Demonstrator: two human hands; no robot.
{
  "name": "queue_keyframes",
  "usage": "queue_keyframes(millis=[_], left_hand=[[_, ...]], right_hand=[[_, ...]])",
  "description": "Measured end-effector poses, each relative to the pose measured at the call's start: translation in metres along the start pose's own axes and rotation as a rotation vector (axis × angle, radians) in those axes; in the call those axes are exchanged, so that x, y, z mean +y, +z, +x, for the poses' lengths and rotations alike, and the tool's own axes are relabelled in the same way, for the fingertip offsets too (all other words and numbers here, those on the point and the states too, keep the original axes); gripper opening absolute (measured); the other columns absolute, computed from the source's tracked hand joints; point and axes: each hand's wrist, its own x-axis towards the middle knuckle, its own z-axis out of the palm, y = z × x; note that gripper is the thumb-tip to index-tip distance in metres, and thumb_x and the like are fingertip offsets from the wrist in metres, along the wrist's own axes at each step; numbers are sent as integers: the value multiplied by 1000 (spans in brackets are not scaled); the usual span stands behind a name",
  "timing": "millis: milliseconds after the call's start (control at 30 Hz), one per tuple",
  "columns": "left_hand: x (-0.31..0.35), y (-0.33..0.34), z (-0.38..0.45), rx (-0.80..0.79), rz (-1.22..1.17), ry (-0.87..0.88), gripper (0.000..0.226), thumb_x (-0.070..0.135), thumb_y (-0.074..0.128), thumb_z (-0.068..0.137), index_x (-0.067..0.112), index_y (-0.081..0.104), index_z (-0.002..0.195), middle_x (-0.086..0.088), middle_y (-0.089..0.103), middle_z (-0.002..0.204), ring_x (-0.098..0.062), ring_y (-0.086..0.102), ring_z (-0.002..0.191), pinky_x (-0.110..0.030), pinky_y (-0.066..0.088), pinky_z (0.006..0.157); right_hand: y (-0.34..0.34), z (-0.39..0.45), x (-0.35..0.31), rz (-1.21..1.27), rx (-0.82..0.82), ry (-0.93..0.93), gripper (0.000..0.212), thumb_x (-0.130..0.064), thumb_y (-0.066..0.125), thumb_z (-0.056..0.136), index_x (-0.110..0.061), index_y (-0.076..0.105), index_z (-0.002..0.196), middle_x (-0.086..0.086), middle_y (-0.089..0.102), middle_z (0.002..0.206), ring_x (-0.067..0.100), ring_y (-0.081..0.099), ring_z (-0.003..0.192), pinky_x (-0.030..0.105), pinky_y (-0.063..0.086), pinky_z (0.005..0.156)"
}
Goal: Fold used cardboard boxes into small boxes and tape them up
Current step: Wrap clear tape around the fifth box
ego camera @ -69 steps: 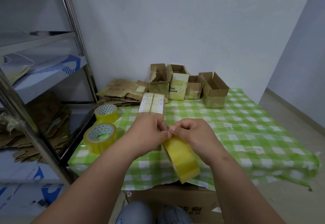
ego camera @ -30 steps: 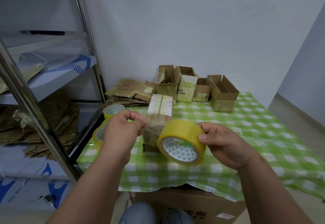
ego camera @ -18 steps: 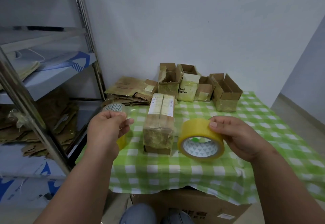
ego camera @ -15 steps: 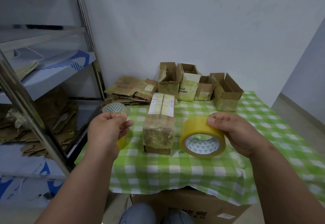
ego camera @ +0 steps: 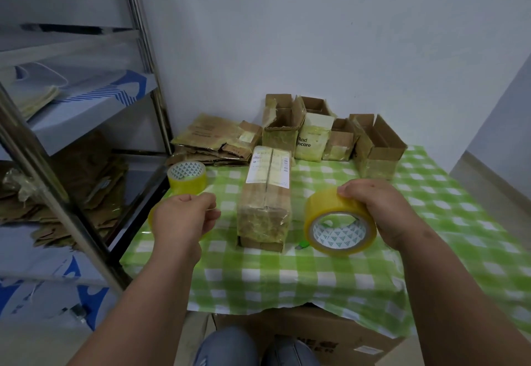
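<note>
A yellow tape roll (ego camera: pixel 340 222) is gripped by the right hand (ego camera: pixel 382 210) right of the taped brown cardboard box (ego camera: pixel 265 196) — left hand (ego camera: pixel 184 219) fingers pinched, apparently on a tape end; open cartons (ego camera: pixel 330 135) stand behind.

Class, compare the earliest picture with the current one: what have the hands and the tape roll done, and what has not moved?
The hands parted: the right hand carried the tape roll right of the taped box, while the left hand, fingers pinched, drew left. The left hand let go of the box, which stands on the checked tablecloth. The open boxes stayed put.
</note>
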Motion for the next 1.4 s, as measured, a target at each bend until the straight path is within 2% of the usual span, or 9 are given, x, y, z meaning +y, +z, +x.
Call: queue_keyframes(millis=[233,467,600,767,900,1067,1133,1267,1400], left_hand=[[-16,2,3,-46,216,45,21,5,71,81,6,53,70,-9,60,66,-13,66,52,-27,51,56],[-22,2,2,-210,318,-70,17,11,70,86,-4,65,91,-11,67,78,-19,64,52,-25,48,48],[-19,1,2,-231,340,-78,19,14,69,88,-3,64,95,-12,69,86,-21,65,56,-26,51,49],[-18,2,-2,-189,383,-9,20,19,71,87,0,67,88,-13,69,86,-24,67,68,-37,58,60],[-21,2,-3,-139,479,91,20,28,72,84,9,72,81,-13,72,80,-32,70,79,-52,59,78],[-20,3,-6,-189,601,254,37,32,68,90,22,64,125,8,67,108,-13,64,92,-30,52,77],[-20,6,-9,-212,595,367,34,14,62,94,28,63,125,15,65,105,-5,62,88,-19,44,64],[-23,6,-13,-213,588,484,38,6,55,95,31,68,120,21,68,102,2,61,90,-11,41,69],[-24,1,-15,-292,584,594,38,15,50,101,38,62,128,17,66,109,-9,63,102,-22,48,81]], right_hand=[[12,-4,8,-100,-63,72,51,-40,63,63,8,60,82,11,55,76,26,54,73,37,40,72],[27,0,14,-120,-53,104,4,-17,65,87,-20,68,87,-2,64,86,21,59,83,38,46,76],[36,-4,8,-157,-32,3,14,-10,56,92,-23,62,94,-3,52,80,15,48,73,25,39,61],[49,-10,5,-482,-28,-141,44,-7,38,97,-40,57,75,-15,54,104,7,48,88,40,38,95],[58,-11,-5,-757,-50,-174,63,8,33,85,-48,63,81,-17,52,115,7,40,110,31,16,94],[64,-15,-15,-909,-75,-233,35,-13,44,90,-30,73,95,-12,65,110,14,51,113,38,15,103],[65,-17,-16,-935,-89,-248,31,-19,45,91,-29,75,95,-11,67,107,15,52,111,38,15,102],[68,-19,-16,-940,-88,-233,30,-22,46,96,-30,74,96,-10,66,107,16,52,111,39,16,102],[66,-20,-12,-889,-66,-230,22,-28,51,97,-30,73,93,-11,66,104,14,54,109,36,17,100]])
